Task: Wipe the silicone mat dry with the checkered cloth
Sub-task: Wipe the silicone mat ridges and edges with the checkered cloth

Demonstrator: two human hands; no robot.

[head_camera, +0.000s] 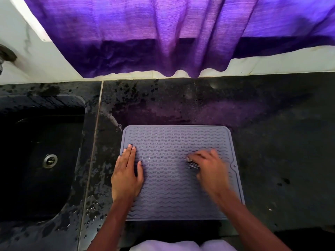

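A grey silicone mat point(172, 142) with wavy ridges lies flat on the dark countertop point(272, 133). My left hand point(126, 174) presses flat on the mat's left edge, fingers straight and close together. My right hand point(210, 169) is on the mat's right half and is blurred by motion. It is closed over the checkered cloth point(193, 164), of which only a small bunched dark-and-white part shows under the fingers. Most of the cloth is hidden by the hand.
A dark sink point(36, 160) with a metal drain point(50, 160) sits to the left. Water drops cover the strip of counter between sink and mat. A purple curtain point(163, 33) hangs over the white wall behind. The counter's front edge runs just below the mat.
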